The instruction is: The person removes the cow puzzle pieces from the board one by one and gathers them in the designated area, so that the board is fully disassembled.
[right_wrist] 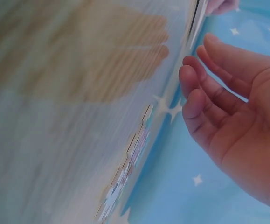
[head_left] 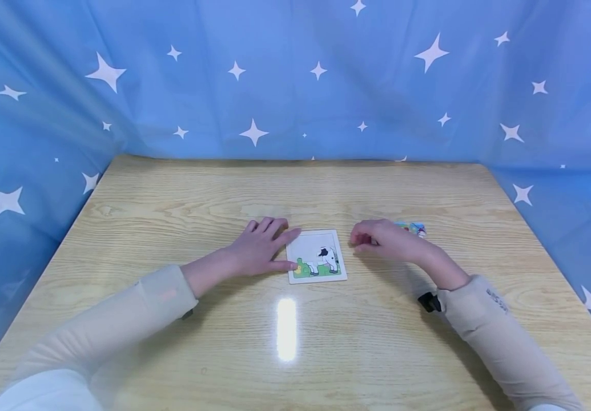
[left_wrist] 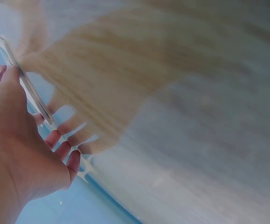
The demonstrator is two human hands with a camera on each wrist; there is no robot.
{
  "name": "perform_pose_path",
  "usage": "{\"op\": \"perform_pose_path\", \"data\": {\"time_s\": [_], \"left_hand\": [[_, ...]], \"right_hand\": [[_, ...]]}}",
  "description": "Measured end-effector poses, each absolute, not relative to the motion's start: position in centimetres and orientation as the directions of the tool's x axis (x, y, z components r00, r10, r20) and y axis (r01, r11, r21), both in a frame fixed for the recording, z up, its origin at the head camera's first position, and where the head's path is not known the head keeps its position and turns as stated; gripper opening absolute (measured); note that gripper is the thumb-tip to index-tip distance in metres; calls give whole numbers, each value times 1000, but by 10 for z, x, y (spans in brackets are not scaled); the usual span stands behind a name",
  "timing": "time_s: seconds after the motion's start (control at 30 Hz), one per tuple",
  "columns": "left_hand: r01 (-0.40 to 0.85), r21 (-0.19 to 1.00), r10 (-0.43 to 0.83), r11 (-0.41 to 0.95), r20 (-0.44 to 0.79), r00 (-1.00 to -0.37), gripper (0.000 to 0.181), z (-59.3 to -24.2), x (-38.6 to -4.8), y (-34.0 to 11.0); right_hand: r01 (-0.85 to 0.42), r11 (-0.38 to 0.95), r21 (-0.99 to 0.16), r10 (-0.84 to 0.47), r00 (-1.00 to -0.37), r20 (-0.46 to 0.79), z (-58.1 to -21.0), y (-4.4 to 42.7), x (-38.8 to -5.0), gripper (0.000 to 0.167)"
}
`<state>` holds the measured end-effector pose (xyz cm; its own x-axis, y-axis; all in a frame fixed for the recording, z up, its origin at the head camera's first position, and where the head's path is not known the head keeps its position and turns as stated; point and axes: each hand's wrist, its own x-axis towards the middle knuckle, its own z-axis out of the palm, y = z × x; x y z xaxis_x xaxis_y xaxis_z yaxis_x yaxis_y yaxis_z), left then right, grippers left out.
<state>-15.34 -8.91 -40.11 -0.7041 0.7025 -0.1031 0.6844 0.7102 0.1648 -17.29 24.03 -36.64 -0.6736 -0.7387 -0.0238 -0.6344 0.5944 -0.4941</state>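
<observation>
A square jigsaw puzzle board (head_left: pixel 312 242) with a pale raised frame lies on the table. A partly filled cow picture with green grass shows in its lower and right parts; the upper left is plain white. My left hand (head_left: pixel 260 248) has its fingers spread along the board's left edge, the thumb at the lower left corner, and it also touches the board (left_wrist: pixel 27 86) in the left wrist view. Right of the board, my right hand (head_left: pixel 385 241) hovers with loosely bent fingers. Nothing shows between those fingers (right_wrist: pixel 195 109) in the right wrist view.
Colourful puzzle pieces (head_left: pixel 412 229) lie just beyond my right hand, which partly hides them. The wooden table (head_left: pixel 197 342) is glossy and carries a bright light reflection. A blue curtain (head_left: pixel 295 97) with white stars hangs behind the far edge and at both sides.
</observation>
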Motion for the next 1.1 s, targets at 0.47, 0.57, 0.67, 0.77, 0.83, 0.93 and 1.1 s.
{"op": "perform_pose_path", "data": {"time_s": [0.47, 0.57, 0.67, 0.77, 0.83, 0.93, 1.1], "left_hand": [[689, 156, 705, 708, -96, -703, 83, -404, -155, -89], [687, 157, 703, 710, -95, -705, 82, -404, -155, -89], [684, 158, 701, 712, -93, -707, 82, -404, -155, -88], [681, 160, 698, 714, -92, -710, 82, -404, -154, -89], [681, 160, 697, 715, -92, -711, 82, -403, -154, -89], [681, 158, 697, 715, -91, -711, 82, -403, -154, -89], [682, 149, 697, 716, -99, -710, 82, -404, -154, -89]], "right_hand": [[-629, 606, -487, -748, -659, -78, -365, 220, -173, 13], [-625, 595, -505, -756, -649, -87, -364, 216, -173, 14], [-628, 582, -516, -767, -635, -92, -363, 212, -172, 14], [-629, 576, -523, -774, -626, -100, -364, 208, -173, 15], [-632, 578, -516, -775, -623, -105, -365, 205, -174, 16], [-639, 580, -505, -779, -616, -115, -366, 202, -175, 18], [-646, 580, -496, -786, -605, -130, -366, 197, -174, 21]]}}
